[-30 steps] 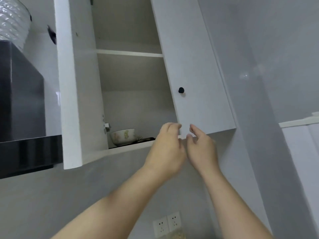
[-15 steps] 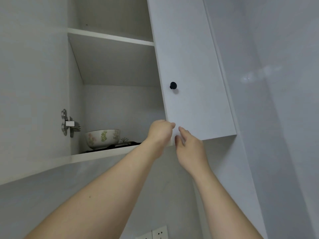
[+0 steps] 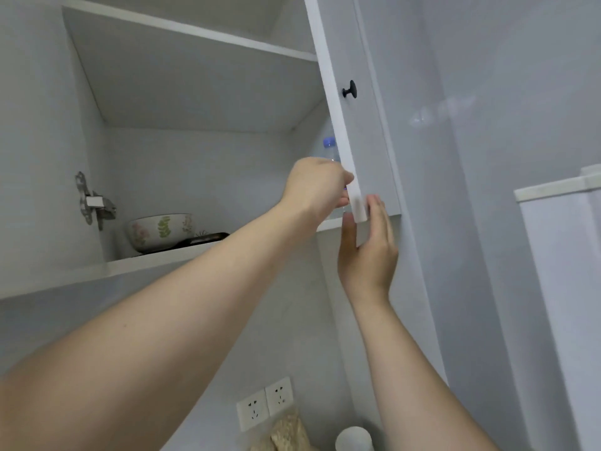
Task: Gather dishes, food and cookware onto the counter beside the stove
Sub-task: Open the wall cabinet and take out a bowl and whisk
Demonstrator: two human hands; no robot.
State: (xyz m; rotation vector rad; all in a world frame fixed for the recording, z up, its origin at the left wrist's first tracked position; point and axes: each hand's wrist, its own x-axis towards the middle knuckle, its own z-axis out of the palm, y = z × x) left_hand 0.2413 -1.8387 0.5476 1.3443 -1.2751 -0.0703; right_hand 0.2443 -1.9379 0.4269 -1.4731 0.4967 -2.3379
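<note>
Overhead, both hands were at the R door [image 3: 364,141] of the wall cupboard [image 3: 201,177]. R hand [image 3: 367,252]: fingers straight and flat against the door's lower corner, thumb on the inner side of its edge; it held nothing. L hand [image 3: 315,187]: fingers curled, back toward the camera, thumb touching the door edge. Whether it gripped anything could not be told, as the fingers were hidden. Directly behind the L hand stood a clear bottle [image 3: 329,148] w/ a blue cap, upright, long axis vertical, partly masked by the door edge. The floral bowl [image 3: 161,229] sat on the bottom shelf [image 3: 156,260], to the L of and lower than the L hand, near the hinge [image 3: 92,203]. A dark pan or plate [image 3: 205,238] lay just beside it; contact unclear. Judgement: the L hand was nearer both items, while the R hand was occupied at the door. A reach for the bowl would run leftward and inward. Worktop not in view.
</note>
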